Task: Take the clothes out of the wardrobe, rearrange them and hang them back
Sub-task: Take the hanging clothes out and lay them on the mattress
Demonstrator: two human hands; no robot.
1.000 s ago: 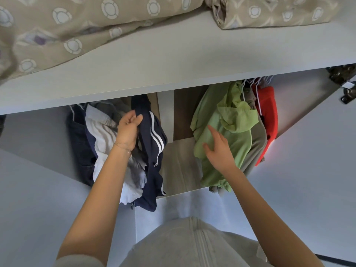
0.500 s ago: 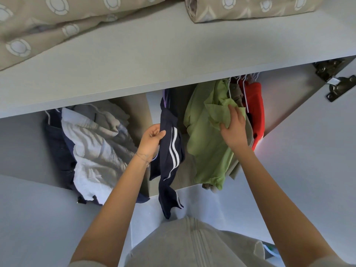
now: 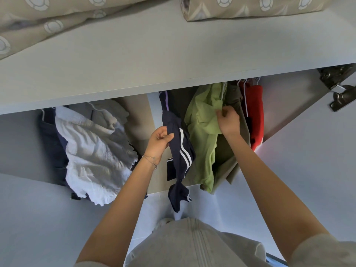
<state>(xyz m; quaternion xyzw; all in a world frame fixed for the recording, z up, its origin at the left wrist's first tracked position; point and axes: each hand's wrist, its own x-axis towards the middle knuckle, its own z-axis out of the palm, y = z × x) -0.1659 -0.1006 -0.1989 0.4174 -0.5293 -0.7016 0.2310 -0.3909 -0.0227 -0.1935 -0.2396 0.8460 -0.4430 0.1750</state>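
Observation:
Clothes hang on hangers under the wardrobe's white shelf [image 3: 173,60]. My left hand [image 3: 159,141] grips a navy garment with white stripes [image 3: 181,151] that hangs in the middle. My right hand [image 3: 228,121] pinches the upper part of a light green garment [image 3: 202,132] just right of it. Behind the green one hang an olive-beige piece [image 3: 233,166] and a red garment [image 3: 256,116]. To the left hang a white crinkled garment [image 3: 96,151] and dark blue clothes [image 3: 50,139]. The rail is hidden by the shelf.
Beige patterned bedding [image 3: 48,26] and a folded piece of the same cloth [image 3: 250,6] lie on the shelf. A metal door hinge [image 3: 339,87] sticks out at the right. White wardrobe doors [image 3: 308,170] stand open on both sides.
My left hand has carried the navy striped garment to the right, away from the white one and up beside the green one. My right hand rose from the green garment's front to its top.

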